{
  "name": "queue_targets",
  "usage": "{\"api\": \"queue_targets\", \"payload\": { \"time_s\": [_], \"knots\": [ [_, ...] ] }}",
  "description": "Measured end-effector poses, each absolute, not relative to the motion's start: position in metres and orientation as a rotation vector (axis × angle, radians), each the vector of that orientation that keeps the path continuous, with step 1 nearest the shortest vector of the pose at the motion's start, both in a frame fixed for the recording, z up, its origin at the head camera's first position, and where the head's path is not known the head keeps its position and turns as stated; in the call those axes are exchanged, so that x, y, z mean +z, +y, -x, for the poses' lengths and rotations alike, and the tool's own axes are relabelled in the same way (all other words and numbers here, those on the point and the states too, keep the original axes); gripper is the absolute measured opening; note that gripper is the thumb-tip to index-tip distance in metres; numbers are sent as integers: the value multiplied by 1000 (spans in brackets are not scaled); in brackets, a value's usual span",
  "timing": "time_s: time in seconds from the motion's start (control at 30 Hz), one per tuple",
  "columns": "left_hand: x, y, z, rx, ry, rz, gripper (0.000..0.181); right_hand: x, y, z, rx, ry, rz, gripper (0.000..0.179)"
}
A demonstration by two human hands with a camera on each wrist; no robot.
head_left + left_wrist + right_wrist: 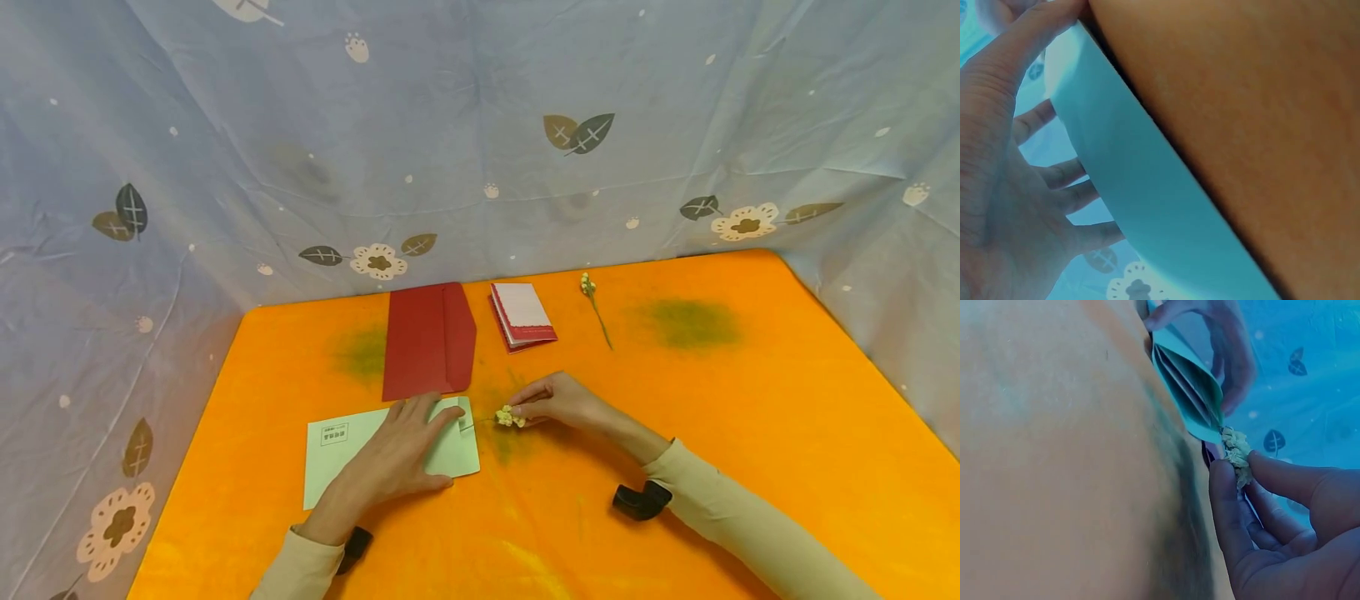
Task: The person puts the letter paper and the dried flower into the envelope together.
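My left hand (397,454) lies across a pale green envelope (330,467), thumb at the near edge and fingers toward the far edge. Squeezed this way, the envelope's right end gapes, and in the right wrist view its open mouth (1188,387) shows layers inside. Between thumb and fingertips, my right hand (558,402) pinches a sprig of small cream flowers (1237,453) by its blossoms. The sprig's thin stem points left and reaches the envelope's mouth. In the left wrist view the envelope (1122,156) bows up between the thumb and the spread fingers.
Behind the green envelope lies a red envelope (420,342). A folded red-and-white card (522,312) stands slightly ajar to its right, and another flower sprig (596,308) lies farther right. An orange cloth (750,417) covers the table, with patterned curtains (480,167) around it.
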State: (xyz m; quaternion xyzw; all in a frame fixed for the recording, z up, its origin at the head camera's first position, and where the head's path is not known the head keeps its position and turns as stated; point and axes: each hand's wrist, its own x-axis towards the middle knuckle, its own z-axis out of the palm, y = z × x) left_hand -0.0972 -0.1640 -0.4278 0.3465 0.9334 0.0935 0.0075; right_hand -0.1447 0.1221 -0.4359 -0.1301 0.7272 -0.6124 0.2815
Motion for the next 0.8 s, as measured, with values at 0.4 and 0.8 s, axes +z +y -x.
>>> {"api": "queue_targets", "payload": {
  "time_s": [0.4,0.8],
  "knots": [
    [-429,-164,97,296,2921,-1092,88,-437,105,141,-1710,1936,230,28],
    [-430,-164,97,308,2921,-1090,88,-439,92,139,-1770,1934,148,23]
  ]
}}
